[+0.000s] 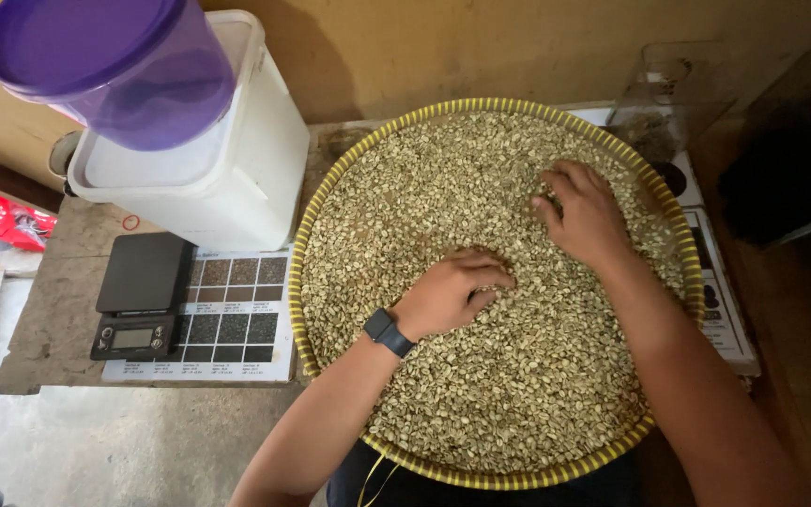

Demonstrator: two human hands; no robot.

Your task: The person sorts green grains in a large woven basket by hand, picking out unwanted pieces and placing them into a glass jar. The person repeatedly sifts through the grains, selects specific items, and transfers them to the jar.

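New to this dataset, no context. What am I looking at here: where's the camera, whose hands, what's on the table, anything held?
There is no machine here: a person works with two bare hands, and the single picture comes from a camera on that person's head, looking down.

In the middle lies a wide round woven tray with a yellow rim, filled with pale green coffee beans. Both hands rest palm down in the beans. The left hand, with a dark watch on its wrist, has its fingers curled into the beans; the right hand lies spread further back. Whether either holds beans cannot be told.

Left of the tray sit a small black digital scale, a printed chart of bean samples, and a white plastic bin with a purple lidded container on it.
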